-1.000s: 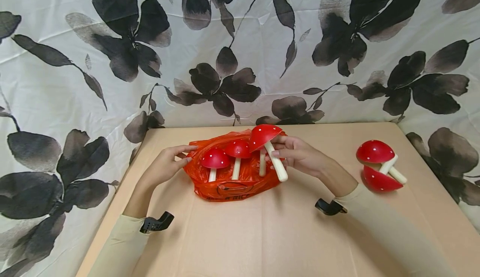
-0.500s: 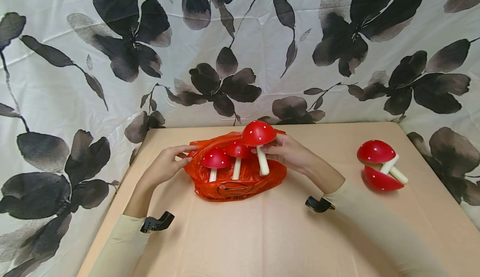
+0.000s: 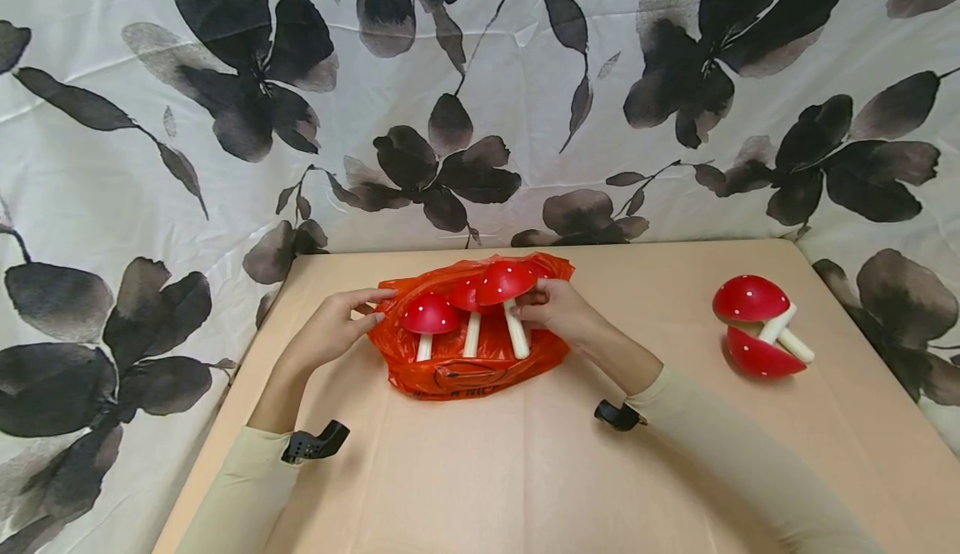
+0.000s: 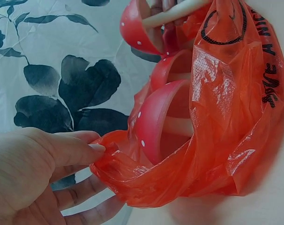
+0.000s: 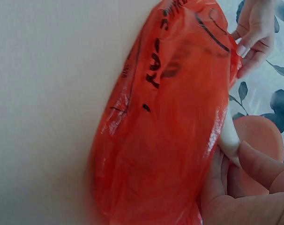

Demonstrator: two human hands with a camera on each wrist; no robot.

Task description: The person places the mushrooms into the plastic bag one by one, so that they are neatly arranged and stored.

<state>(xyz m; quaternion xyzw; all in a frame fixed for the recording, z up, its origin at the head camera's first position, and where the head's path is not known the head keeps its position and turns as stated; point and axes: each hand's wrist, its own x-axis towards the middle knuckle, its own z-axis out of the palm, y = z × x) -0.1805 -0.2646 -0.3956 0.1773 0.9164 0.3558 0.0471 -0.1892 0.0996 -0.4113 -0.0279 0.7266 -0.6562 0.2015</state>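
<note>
An orange-red plastic bag [image 3: 480,379] lies on the table with its mouth spread. My left hand [image 3: 333,329] pinches the bag's left edge between thumb and fingers, as the left wrist view shows. In my right hand [image 3: 558,312] is a toy mushroom [image 3: 506,281] with a white-dotted red cap, gripped by its white stem [image 5: 230,138] over the bag's mouth. A second mushroom [image 3: 430,314] is in the bag at the left, and a third mushroom [image 3: 465,294] sits in the middle. Part of another red cap shows behind the held one.
Two more red-capped mushrooms [image 3: 752,298] lie together on the right of the wooden-toned table [image 3: 480,471]. A white cloth with dark flowers [image 3: 442,171] hangs behind the table's far edge.
My right hand has carried the mushroom left, then lowered it into the bag's mouth among the others. The left hand keeps its hold on the bag's edge.
</note>
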